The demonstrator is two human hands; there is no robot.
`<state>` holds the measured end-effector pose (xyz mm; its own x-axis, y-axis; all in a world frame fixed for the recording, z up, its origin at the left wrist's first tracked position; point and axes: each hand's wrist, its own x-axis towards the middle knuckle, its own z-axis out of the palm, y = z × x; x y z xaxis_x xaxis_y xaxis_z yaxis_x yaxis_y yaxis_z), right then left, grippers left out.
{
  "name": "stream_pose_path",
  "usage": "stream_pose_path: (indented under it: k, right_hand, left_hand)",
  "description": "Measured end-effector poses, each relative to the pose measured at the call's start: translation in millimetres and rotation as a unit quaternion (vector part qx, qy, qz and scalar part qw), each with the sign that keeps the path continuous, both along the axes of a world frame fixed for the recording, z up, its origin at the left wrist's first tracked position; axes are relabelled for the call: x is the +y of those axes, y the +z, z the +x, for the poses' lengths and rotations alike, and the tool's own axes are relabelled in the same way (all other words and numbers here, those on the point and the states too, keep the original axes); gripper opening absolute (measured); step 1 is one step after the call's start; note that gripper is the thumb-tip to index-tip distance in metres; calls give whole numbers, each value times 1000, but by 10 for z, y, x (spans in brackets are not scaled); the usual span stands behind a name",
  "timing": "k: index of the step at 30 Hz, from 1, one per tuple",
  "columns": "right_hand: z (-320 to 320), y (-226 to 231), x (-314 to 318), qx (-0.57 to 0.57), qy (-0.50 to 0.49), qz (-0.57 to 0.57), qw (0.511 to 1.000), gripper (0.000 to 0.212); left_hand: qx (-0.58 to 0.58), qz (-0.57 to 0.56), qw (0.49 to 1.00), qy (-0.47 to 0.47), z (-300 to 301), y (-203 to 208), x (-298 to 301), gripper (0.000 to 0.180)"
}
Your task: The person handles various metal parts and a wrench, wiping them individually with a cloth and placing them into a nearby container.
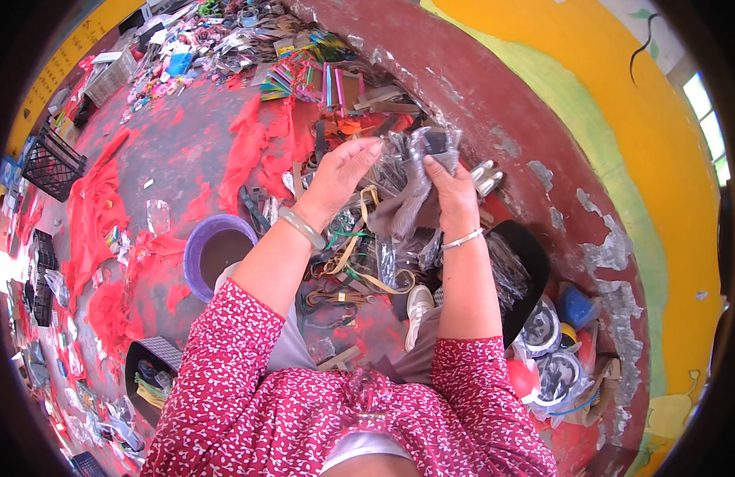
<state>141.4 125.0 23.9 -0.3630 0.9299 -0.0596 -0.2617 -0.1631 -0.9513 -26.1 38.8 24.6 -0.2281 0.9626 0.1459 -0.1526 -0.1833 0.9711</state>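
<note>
My right hand [453, 195] grips a grey, folded cloth-like bundle [416, 187] with shiny clear plastic about its upper end; its exact kind does not show. To the left of it, my left hand [343, 173] is raised with thumb and fingers pinched together. Whether anything thin sits between those fingertips is too small to make out. Below both hands lies a heap of plastic-wrapped pieces and straps, among them a tan strap [353, 253] that loops toward my shoe [419, 312].
A purple bucket [194, 258] stands left of my knees. At my right are a black bin [534, 262] and plastic-wrapped round items [558, 374]. Red sheeting [244, 155] covers parts of the floor. Black crates [53, 165] stand far left, and a peeling wall [534, 127] curves along the right.
</note>
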Motion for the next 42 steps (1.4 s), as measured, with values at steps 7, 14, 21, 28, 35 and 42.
stream_pose_path:
  k: [7,14,21,28,35,42]
  right_hand:
    - [-352,-132,-298,3,114,-15,993,22]
    - [-316,-60,-285,-25,175,-54,983,21]
    - [-282,-44,-346,-32,239,-121,963,20]
    - [-300,-93,-459,-78,280,-138,947,19]
    - [-239,-205,-606,-129,314,-111,934,18]
    - [-44,-65,-679,-238,380,-71,891,19]
  left_hand:
    - [-150,-32,981,-123,43,-94,95,36]
    - [-98,-7,994,-58,50,-53,79,31]
    - [-138,9,990,-24,15,-98,97,28]
    - [-229,33,972,32,-131,-66,104,29]
    - [-297,57,946,112,-461,12,84,18]
    - [-310,89,936,145,-719,58,-14,23]
